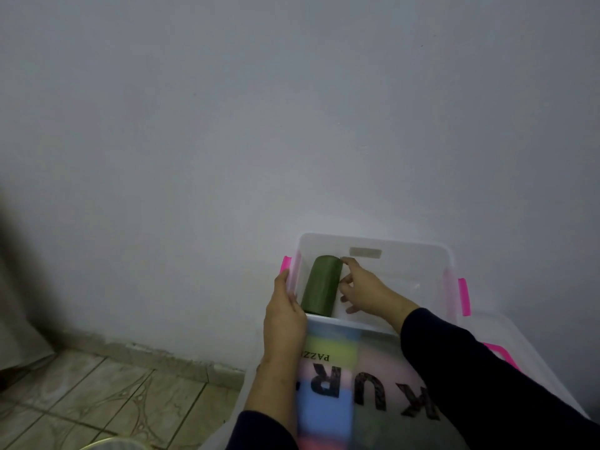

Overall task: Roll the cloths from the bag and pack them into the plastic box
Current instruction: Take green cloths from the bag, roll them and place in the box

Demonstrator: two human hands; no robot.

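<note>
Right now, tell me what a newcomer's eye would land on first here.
The green rolled cloth stands out, lying along the left wall inside the clear plastic box set against the grey wall. The right hand touches its side from within the box while the left hand grips the box's left rim. The bright pink latches on the box's sides also catch the eye.

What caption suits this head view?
Right hand sets a rolled green cloth into the plastic box; left hand steadies its rim.

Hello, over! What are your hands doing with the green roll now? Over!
Left hand grips plastic box rim. Right hand open beside green cloth roll, fingers touching it. Roll lies alone inside. Nothing blocking.
</note>
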